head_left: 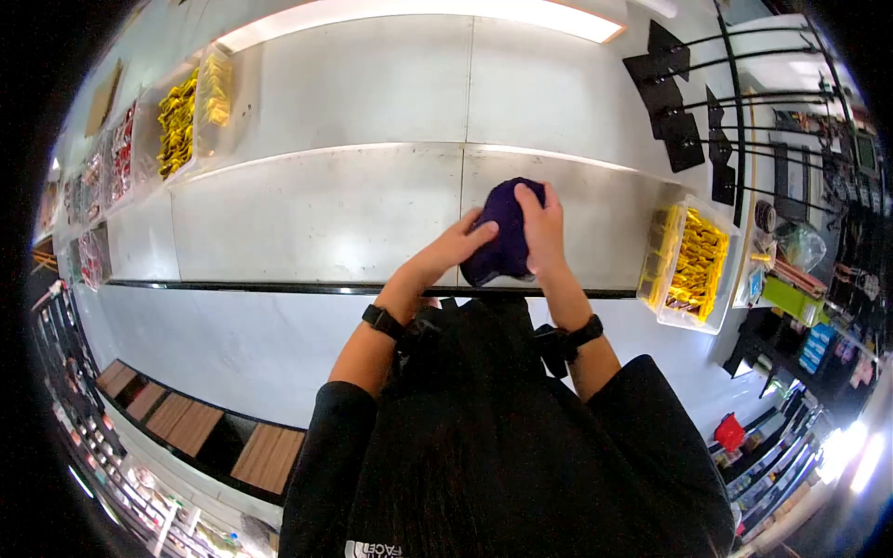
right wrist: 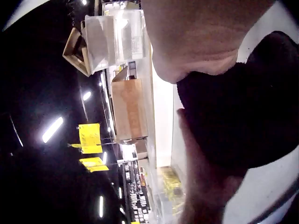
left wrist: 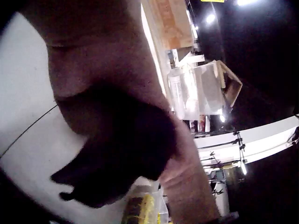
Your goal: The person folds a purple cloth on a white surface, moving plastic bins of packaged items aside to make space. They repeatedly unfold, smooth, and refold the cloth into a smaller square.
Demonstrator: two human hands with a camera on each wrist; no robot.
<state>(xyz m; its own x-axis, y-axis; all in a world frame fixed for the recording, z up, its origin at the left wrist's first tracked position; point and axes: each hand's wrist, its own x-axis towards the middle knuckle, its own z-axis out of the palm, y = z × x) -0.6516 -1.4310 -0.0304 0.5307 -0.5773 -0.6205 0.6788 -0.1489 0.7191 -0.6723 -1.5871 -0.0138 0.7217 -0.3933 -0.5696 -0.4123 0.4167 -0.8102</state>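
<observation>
A dark purple cloth bundle [head_left: 502,232] is held between both hands over the pale counter [head_left: 316,223], near its front edge. On its left side my left hand [head_left: 453,245] grips it, thumb across the top and the other fingers mostly hidden beneath. From the right, my right hand [head_left: 544,226] holds it with the thumb side over its upper part. The left wrist view shows the cloth [left wrist: 124,149] dark and blurred, a narrow split end poking out at lower left. In the right wrist view the cloth [right wrist: 238,116] bulges rounded between the hands.
A clear bin of yellow packets [head_left: 698,265] stands at the counter's right end. More bins, with yellow packets [head_left: 177,121] and red packets [head_left: 121,153], line the left end. Black display hooks [head_left: 744,98] project at upper right. Wood-fronted drawers [head_left: 181,423] lie lower left.
</observation>
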